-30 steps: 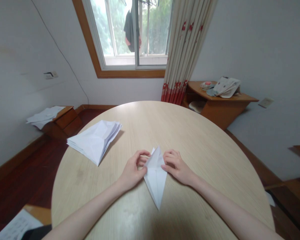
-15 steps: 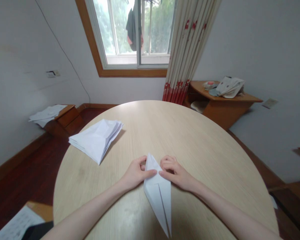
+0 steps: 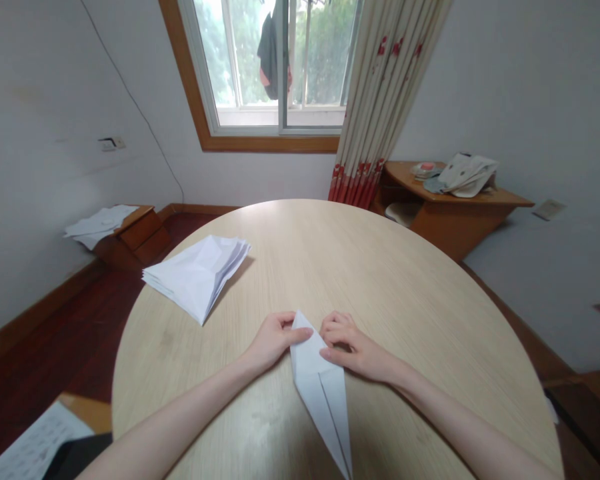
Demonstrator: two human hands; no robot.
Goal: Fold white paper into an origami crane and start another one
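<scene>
A white folded paper (image 3: 320, 390), long and kite-shaped, lies on the round wooden table (image 3: 405, 287) with its narrow points toward me. A slit runs down its lower half. My left hand (image 3: 276, 340) pinches the upper left edge, thumb on top and fingers partly hidden beside and under it. On the opposite edge, my right hand (image 3: 353, 343) rests its thumb on the paper, with the other fingers curled in. Farther off to the left sits a larger stack of folded white paper (image 3: 197, 273), apart from both hands.
A small wooden cabinet (image 3: 147, 243) with papers on it stands at the left wall. At the right, a corner desk (image 3: 460, 227) bears a pale cloth bag (image 3: 470, 175). Behind the table are a window and a curtain (image 3: 375, 120). A printed sheet (image 3: 40, 443) lies at the lower left.
The upper flap of the folded paper now lies flatter, its open tip pressed together. My left thumb has moved up toward the tip. The view has shifted slightly.
</scene>
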